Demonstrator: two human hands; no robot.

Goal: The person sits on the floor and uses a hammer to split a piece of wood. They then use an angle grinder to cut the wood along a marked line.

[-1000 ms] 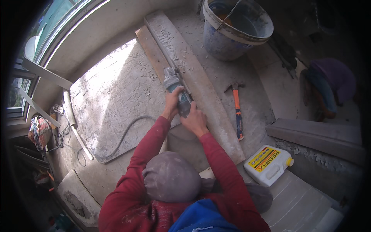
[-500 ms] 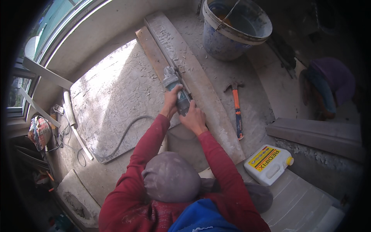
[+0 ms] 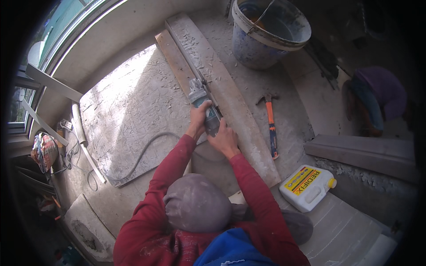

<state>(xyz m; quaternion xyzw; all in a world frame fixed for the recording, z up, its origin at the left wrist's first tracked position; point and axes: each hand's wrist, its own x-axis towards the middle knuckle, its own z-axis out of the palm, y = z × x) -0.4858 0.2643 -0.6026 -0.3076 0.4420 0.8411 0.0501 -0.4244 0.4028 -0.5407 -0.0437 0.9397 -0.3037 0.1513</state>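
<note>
Both hands are closed around an angle grinder (image 3: 208, 107) with a grey-teal body. My left hand (image 3: 198, 118) wraps its body near the head, and my right hand (image 3: 225, 140) grips its rear end. The grinder's head lies over a narrow dark strip (image 3: 186, 56) that runs lengthwise between a brown board (image 3: 172, 55) and a wider dusty plank (image 3: 217, 71). Whether the disc touches the strip cannot be made out. A grey power cord (image 3: 144, 153) curves away to the left across a dusty, scratched sheet (image 3: 133, 102).
To the right lie an orange-handled hammer (image 3: 271, 126) and a white jug (image 3: 306, 186) with a yellow cap. A dirty bucket (image 3: 268, 37) holding liquid stands beyond. Another person (image 3: 381, 95) bends at the far right. A long grey profile (image 3: 359, 153) lies near them.
The grinder and both hands have shifted slightly toward me along the strip. My grip on it stays the same.
</note>
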